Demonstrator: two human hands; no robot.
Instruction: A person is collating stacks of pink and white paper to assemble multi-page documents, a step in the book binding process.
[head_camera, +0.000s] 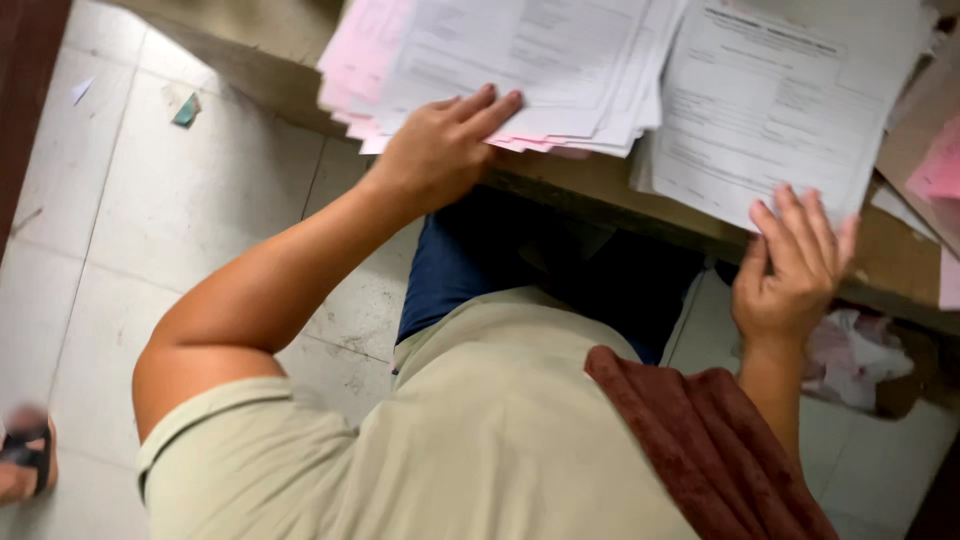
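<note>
A thick stack of white and pink papers (500, 60) overhangs the near edge of a wooden table (590, 185). My left hand (440, 145) rests on the stack's near edge, fingers flat on top and thumb hidden beneath, so it seems to grip the stack. To the right lies a pile of white printed sheets (780, 100). My right hand (790, 270) is at its near corner with fingers spread, fingertips touching the edge of the sheets and holding nothing. The papers look blurred.
Brown card (915, 130) and a pink sheet (940, 165) lie at the table's right end. Crumpled white material (850, 350) sits under the table. The tiled floor (200, 200) has a paper scrap (185, 108). Another person's sandalled foot (25, 460) is at lower left. A maroon cloth (700, 440) hangs over my shoulder.
</note>
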